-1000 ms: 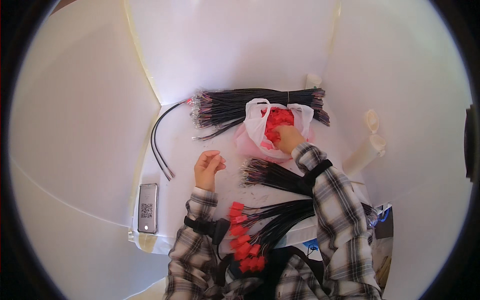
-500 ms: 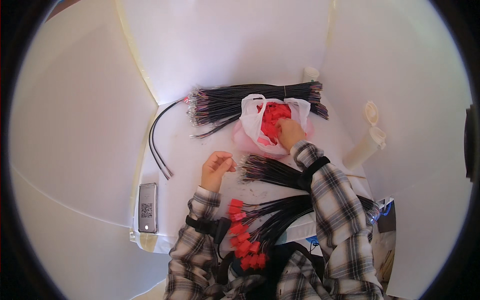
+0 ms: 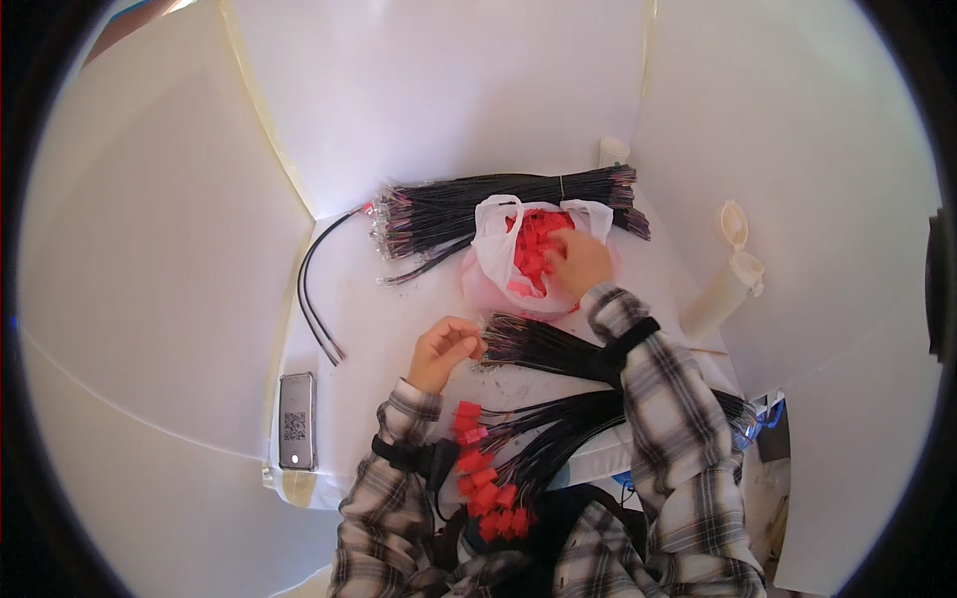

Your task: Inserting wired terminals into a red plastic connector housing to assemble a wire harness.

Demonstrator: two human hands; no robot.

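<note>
My left hand (image 3: 445, 354) is curled in a pinch at the bare-terminal ends of a small bundle of black cables (image 3: 543, 344). Its fingertips meet the nearest cable ends. In the mouth of a white plastic bag (image 3: 493, 254), my right hand (image 3: 580, 265) bends its fingers down onto the loose red connectors (image 3: 538, 239) that fill it. Those fingers look closed at a connector, though slight blur hides the exact grip. Closer to me, black cables with red connectors on their ends (image 3: 483, 483) lie beneath and between my forearms.
Behind the bag lies a large tied bundle of black cables (image 3: 449, 214). One looped cable pair (image 3: 311, 274) with a red end lies left. A phone (image 3: 296, 424) rests at the left edge. An open-lidded white bottle (image 3: 723, 294) stands right. White panels (image 3: 449, 90) surround the table.
My left hand has moved slightly right and its fingertips now reach the cable ends. My right hand has shifted within the bag mouth, its fingers still among the red connectors.
</note>
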